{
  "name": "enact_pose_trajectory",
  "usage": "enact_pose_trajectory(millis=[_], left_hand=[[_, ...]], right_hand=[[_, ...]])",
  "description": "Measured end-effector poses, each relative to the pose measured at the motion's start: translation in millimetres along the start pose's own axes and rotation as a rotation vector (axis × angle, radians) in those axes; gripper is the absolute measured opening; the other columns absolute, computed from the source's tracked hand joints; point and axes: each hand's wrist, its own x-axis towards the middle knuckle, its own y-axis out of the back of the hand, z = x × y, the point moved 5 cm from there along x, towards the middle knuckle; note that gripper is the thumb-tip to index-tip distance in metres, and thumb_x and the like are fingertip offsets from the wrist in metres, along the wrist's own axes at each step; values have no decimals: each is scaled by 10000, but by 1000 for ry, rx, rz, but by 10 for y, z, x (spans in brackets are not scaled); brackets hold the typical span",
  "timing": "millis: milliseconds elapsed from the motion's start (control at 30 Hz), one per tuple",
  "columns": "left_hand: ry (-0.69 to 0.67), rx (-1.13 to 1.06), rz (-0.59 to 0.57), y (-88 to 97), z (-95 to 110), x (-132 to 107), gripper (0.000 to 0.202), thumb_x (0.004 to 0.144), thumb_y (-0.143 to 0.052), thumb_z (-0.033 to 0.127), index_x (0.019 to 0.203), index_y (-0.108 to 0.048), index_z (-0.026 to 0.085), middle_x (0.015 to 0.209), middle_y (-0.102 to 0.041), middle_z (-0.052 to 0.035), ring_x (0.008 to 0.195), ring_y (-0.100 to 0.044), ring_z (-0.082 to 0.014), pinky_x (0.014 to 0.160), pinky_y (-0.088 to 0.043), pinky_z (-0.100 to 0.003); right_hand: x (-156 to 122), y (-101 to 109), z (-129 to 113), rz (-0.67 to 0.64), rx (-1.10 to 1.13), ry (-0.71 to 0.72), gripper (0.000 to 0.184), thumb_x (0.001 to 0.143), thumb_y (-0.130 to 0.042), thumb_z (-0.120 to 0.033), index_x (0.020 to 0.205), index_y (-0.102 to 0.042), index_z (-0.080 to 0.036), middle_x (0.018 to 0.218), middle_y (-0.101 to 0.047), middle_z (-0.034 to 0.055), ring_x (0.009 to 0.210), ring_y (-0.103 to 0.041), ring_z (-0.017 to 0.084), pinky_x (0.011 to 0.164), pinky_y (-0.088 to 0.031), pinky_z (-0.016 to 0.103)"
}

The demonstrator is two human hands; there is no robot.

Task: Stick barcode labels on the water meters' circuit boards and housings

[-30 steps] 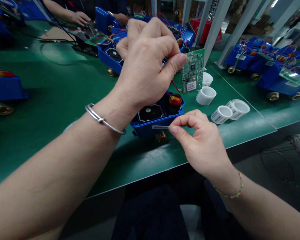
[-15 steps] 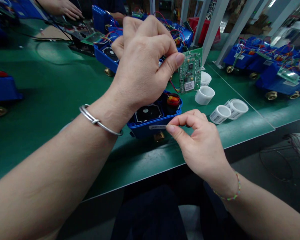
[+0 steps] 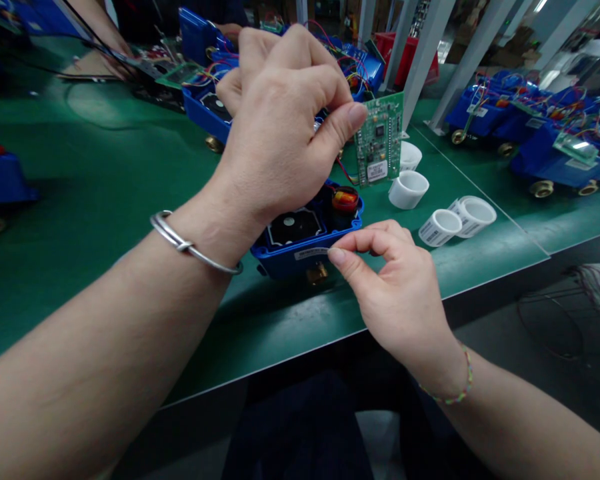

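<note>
Label (image 3: pixel 310 253) work is going on at the front wall of the blue box (image 3: pixel 279 262), which is sitting on the counter (image 3: pixel 105 187) near its front edge; the right hand (image 3: pixel 395 293) is pinching closed, thumb and forefinger meeting on the label's right end. The left hand (image 3: pixel 280 133) is gripping the board (image 3: pixel 379 139) by its left edge, thumb on its face, and is holding it upright above the open box; thin wires (image 3: pixel 347 175) are running from the board down into the box. Doing this well is, I judge, calling for a strip lying level along the wall, pressed from one end to the other so that no corner is lifting; the board is wanting a light, steady grip, raised only as far as the wires are allowing, so that nothing is tugging. White rolls (image 3: pixel 440 228) are lying just right of the box, apart from both hands.
</note>
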Motion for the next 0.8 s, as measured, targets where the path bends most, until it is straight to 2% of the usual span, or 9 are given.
enact_pose_trajectory(millis=[267, 400, 533, 633, 800], left_hand=[[-20, 13, -1, 7, -20, -3, 228, 916, -627, 340, 831, -716, 148, 1079, -686, -91, 1083, -578, -299, 1007, -357, -566], [5, 13, -24, 0, -3, 4, 271, 931, -607, 368, 846, -725, 140, 1099, -682, -94, 1123, -571, -314, 1023, -352, -570], [15, 10, -6, 12, 2, 3, 195, 902, -654, 318, 834, -722, 148, 1110, -686, -86, 1179, -554, -341, 1025, -355, -589], [4, 11, -4, 11, 0, -3, 247, 923, -625, 363, 825, -710, 153, 1121, -688, -88, 1193, -546, -337, 1030, -354, -587], [39, 26, -22, 13, -8, -2, 243, 920, -636, 372, 829, -710, 159, 1145, -684, -73, 1190, -540, -314, 1044, -343, -570]], right_hand=[[-26, -25, 5, 26, 3, 2, 127, 904, -670, -273, 788, -720, -255, 894, -682, 28, 917, -609, 224, 862, -446, 416], [-46, -41, 28, 66, 2, 12, 117, 906, -668, -271, 805, -723, -252, 905, -663, 38, 924, -604, 226, 860, -450, 423], [-78, -73, 44, 106, 18, 29, 98, 908, -663, -282, 827, -709, -252, 927, -624, 40, 932, -599, 221, 875, -463, 424], [-118, -105, 39, 169, 40, 55, 37, 885, -696, -279, 880, -690, -243, 976, -576, 42, 974, -589, 211, 917, -474, 408], [-176, -237, 96, 285, 81, 121, 218, 860, -724, -306, 1009, -577, -240, 1056, -511, 56, 1061, -570, 204, 971, -494, 364]])
